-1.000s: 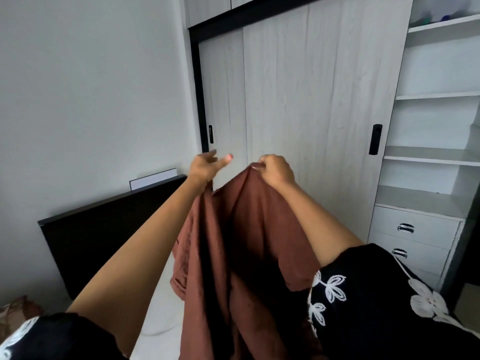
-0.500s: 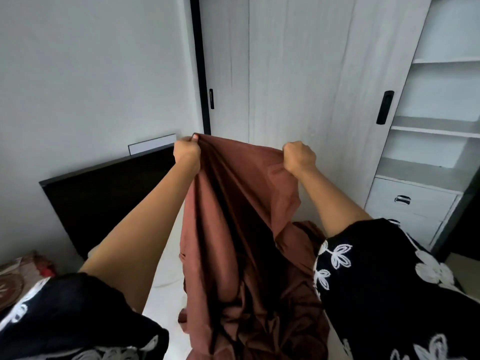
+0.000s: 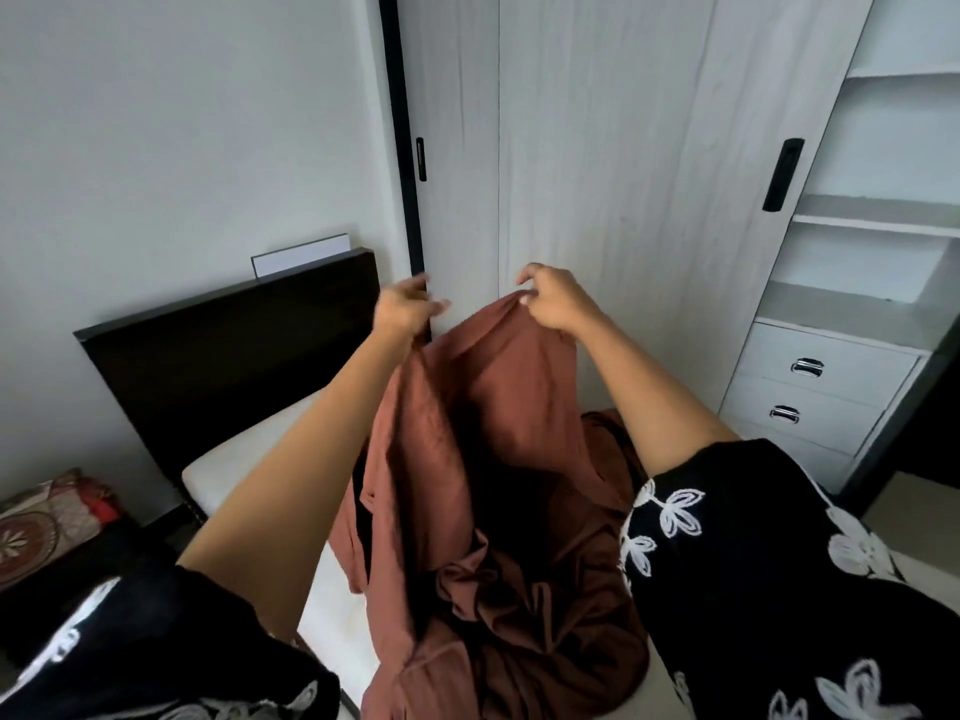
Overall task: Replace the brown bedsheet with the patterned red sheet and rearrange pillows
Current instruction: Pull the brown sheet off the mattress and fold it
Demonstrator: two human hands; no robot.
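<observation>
The brown bedsheet (image 3: pixel 467 485) is hanging in the centre of the frame, its long axis running near vertical from a peak at mid-frame down to a crumpled heap at the bottom centre, where it is lying on the bare mattress (image 3: pixel 244 449). The right hand (image 3: pixel 550 304) is pinching the top edge of the sheet between thumb and curled fingertips. The left hand (image 3: pixel 405 309), just left of it, is blurred; the cloth is draping from under its wrist, with fingers partly extended, so whether it is gripping I cannot tell.

Compared with half a second ago, the hands are sitting closer together and the stretched top edge between them is now slack and bunched into one peak; the left hand is no longer fisted on the fabric.

One brown sheet is showing, two hands, and one patterned red pillow (image 3: pixel 47 522) at the left edge, low beside the dark headboard (image 3: pixel 223 356). At the right of the frame, two drawers (image 3: pixel 810 387) with metal handles are sitting below open white shelves.
</observation>
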